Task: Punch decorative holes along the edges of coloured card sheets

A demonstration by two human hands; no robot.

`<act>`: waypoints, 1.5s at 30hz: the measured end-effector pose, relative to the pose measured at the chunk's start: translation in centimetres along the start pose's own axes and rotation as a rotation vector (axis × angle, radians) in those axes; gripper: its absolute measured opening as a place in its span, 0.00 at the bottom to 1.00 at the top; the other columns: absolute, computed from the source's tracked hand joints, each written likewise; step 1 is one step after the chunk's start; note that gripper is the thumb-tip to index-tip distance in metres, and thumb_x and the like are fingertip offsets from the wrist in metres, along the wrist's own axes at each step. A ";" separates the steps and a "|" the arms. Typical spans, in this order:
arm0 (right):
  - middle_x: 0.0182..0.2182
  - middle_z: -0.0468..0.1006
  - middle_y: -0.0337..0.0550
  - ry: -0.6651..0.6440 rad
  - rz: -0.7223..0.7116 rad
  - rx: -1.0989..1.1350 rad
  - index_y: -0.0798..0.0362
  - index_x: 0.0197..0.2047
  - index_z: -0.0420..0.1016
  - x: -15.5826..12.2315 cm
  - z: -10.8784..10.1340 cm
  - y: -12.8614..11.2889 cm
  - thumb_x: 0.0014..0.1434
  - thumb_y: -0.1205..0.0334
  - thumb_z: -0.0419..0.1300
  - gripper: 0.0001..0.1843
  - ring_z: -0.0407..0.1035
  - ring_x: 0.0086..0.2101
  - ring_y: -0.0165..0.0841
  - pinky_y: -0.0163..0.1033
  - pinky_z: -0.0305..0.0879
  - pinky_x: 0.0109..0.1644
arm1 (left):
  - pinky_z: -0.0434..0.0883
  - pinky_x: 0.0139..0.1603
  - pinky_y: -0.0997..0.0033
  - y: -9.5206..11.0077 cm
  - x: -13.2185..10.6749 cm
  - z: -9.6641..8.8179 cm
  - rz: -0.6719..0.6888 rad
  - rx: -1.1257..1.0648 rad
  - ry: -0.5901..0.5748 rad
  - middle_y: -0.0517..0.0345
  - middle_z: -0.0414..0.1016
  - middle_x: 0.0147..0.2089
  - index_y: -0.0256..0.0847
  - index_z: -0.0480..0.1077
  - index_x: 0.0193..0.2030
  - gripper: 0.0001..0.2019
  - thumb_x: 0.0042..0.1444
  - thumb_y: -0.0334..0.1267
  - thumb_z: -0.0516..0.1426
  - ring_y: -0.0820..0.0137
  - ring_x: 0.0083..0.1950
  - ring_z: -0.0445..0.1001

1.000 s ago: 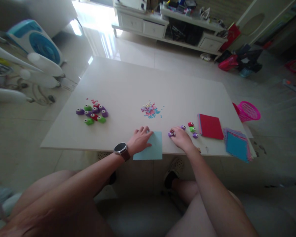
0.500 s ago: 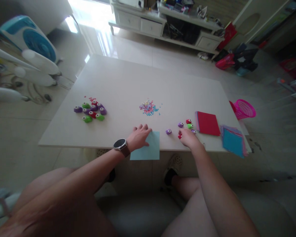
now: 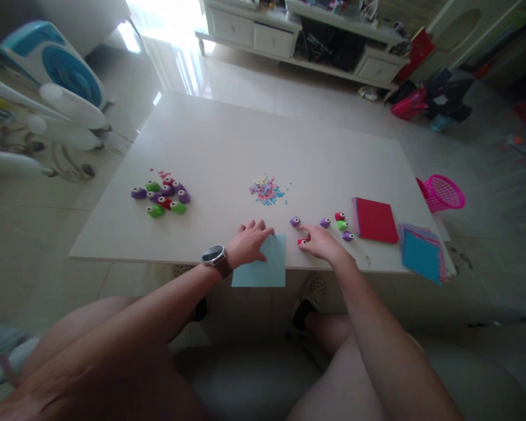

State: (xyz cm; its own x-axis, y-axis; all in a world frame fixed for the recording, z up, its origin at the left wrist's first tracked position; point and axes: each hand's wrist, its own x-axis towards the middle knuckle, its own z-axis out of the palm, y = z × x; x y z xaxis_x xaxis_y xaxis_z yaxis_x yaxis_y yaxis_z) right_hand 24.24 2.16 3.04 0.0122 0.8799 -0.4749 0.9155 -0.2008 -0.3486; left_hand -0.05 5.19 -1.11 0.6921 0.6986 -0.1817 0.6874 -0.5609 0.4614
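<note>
My left hand (image 3: pixel 248 242) lies flat with fingers spread on a light blue paper square (image 3: pixel 265 266) that overhangs the near edge of the white table (image 3: pixel 228 146). My right hand (image 3: pixel 319 241) rests just right of the paper, fingers closed around a small red punch (image 3: pixel 302 241). A purple punch (image 3: pixel 295 221) sits just beyond its fingertips. More small punches (image 3: pixel 338 224), purple, red and green, lie to the right. A little heap of coloured paper bits (image 3: pixel 266 191) lies ahead of both hands.
A cluster of several purple, green and red punches (image 3: pixel 163 196) lies at the table's left. A red paper stack (image 3: pixel 374 219) and a blue-topped paper stack (image 3: pixel 422 252) lie at the right. A pink basket (image 3: pixel 442 195) sits beyond the right edge. A fan (image 3: pixel 56 64) stands at far left.
My right hand moved from the purple punch to the right, took hold of a red punch, then slid left with it toward the blue paper. The left hand stayed on the paper.
</note>
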 end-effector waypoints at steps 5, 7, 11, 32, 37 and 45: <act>0.43 0.81 0.52 0.057 -0.036 -0.057 0.58 0.57 0.76 0.4 0.5 -0.2 0.58 0.67 0.64 0.22 0.73 0.41 0.38 0.37 0.65 0.48 | 0.63 0.56 0.51 0.1 0.0 -0.1 -0.002 -0.008 -0.015 0.47 0.68 0.57 0.49 0.68 0.60 0.34 0.45 0.44 0.72 0.50 0.57 0.65; 0.45 0.79 0.52 0.060 -0.061 -0.077 0.57 0.51 0.78 0.4 0.8 -0.3 0.57 0.68 0.65 0.18 0.72 0.43 0.37 0.36 0.64 0.50 | 0.62 0.56 0.51 0.2 -0.1 -0.2 -0.009 -0.015 -0.028 0.47 0.68 0.57 0.48 0.68 0.60 0.34 0.45 0.44 0.72 0.51 0.56 0.66; 0.43 0.77 0.50 0.050 -0.117 -0.110 0.56 0.44 0.79 0.4 1.3 -0.4 0.57 0.73 0.62 0.11 0.71 0.42 0.35 0.35 0.63 0.48 | 0.62 0.55 0.52 0.1 -0.2 -0.3 -0.025 -0.011 -0.061 0.47 0.68 0.55 0.47 0.66 0.60 0.38 0.42 0.46 0.73 0.51 0.57 0.66; 0.38 0.77 0.46 0.081 -0.243 0.020 0.56 0.37 0.76 0.8 1.6 -1.0 0.58 0.73 0.61 0.05 0.71 0.38 0.33 0.34 0.63 0.43 | 0.64 0.54 0.59 -0.3 0.0 0.4 0.046 -0.152 -0.111 0.51 0.73 0.57 0.46 0.58 0.59 0.38 0.44 0.36 0.71 0.55 0.58 0.72; 0.37 0.77 0.46 0.087 -0.245 0.062 0.56 0.36 0.75 0.6 1.5 -1.2 0.57 0.75 0.61 0.06 0.71 0.36 0.32 0.34 0.63 0.41 | 0.64 0.53 0.60 -0.6 0.2 0.4 0.062 -0.118 -0.136 0.54 0.72 0.53 0.45 0.64 0.50 0.27 0.46 0.39 0.70 0.57 0.54 0.72; 0.37 0.78 0.45 0.075 -0.248 0.090 0.56 0.36 0.75 0.6 1.6 -1.4 0.57 0.74 0.63 0.05 0.71 0.35 0.31 0.34 0.64 0.41 | 0.63 0.53 0.59 -0.6 0.3 0.3 0.049 -0.114 -0.154 0.54 0.72 0.51 0.44 0.65 0.47 0.25 0.45 0.40 0.70 0.57 0.54 0.71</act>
State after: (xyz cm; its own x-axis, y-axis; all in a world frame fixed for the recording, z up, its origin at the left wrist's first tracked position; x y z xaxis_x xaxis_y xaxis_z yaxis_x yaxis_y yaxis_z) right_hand 22.30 2.26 1.93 -0.1755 0.9357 -0.3060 0.8547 -0.0094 -0.5191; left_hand -0.13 5.62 -1.67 0.7558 0.5906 -0.2826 0.6283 -0.5327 0.5670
